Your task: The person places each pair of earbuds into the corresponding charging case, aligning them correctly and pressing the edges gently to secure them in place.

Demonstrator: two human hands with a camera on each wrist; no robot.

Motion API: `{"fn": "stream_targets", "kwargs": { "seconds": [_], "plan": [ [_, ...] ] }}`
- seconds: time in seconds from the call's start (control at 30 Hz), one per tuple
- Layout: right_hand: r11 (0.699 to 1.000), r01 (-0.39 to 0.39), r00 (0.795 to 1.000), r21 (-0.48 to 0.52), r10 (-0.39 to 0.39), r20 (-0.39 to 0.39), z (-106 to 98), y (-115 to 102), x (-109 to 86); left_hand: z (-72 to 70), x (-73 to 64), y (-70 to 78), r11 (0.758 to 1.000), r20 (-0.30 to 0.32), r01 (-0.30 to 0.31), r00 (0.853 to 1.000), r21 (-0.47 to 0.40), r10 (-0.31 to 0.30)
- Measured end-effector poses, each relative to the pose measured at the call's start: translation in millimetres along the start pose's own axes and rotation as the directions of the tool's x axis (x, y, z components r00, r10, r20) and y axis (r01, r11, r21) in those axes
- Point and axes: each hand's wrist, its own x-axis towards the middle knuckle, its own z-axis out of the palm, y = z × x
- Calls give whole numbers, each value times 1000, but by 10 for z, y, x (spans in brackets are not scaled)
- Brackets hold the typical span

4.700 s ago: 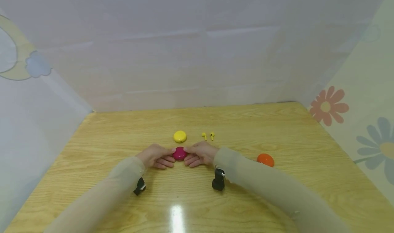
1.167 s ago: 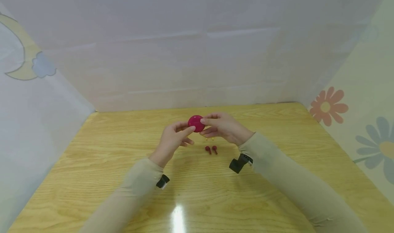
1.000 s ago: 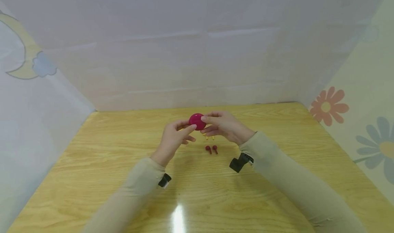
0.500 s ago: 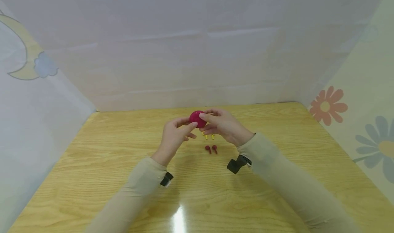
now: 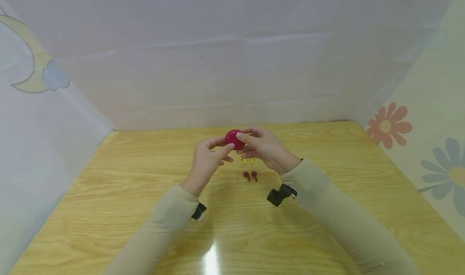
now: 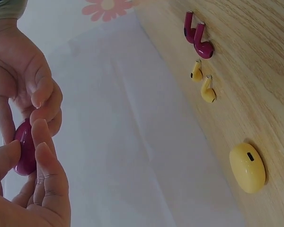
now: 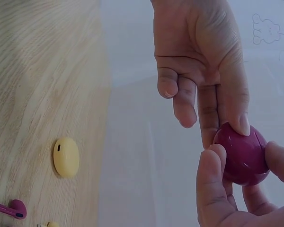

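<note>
Between both hands, a glossy magenta earbud case (image 5: 232,140) is held up off the table. My left hand (image 5: 208,160) pinches it from the left, thumb on the near face. On its other side my right hand (image 5: 267,148) grips it between thumb and fingers. A seam shows on the case (image 7: 246,158) in the right wrist view; its lid looks down. Two magenta earbuds (image 5: 250,176) lie on the table below the hands. Just beyond them are two yellow earbuds (image 5: 248,161), partly covered by the right hand in the head view.
A yellow earbud case (image 6: 247,168) rests on the wooden table (image 5: 120,202); the left hand hides it in the head view. Pale patterned cloth walls (image 5: 181,73) stand at the back and sides of the table.
The magenta case has been lifted from the table, and magenta earbuds now lie there. Over the last second, the hands shifted slightly upward with it. The orange case seen earlier is out of sight.
</note>
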Motion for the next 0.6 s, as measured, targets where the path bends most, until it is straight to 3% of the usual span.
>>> {"fn": "stream_targets", "kwargs": {
  "seconds": [0.33, 0.6],
  "plan": [
    [999, -9, 1000, -46, 7, -31, 30, -21, -13, -14, -39, -31, 998, 14, -58, 998, -7, 58],
    [999, -4, 1000, -43, 5, 1, 21, -18, 2, -1, -60, -55, 995, 29, -94, 995, -14, 94]
  ]
}}
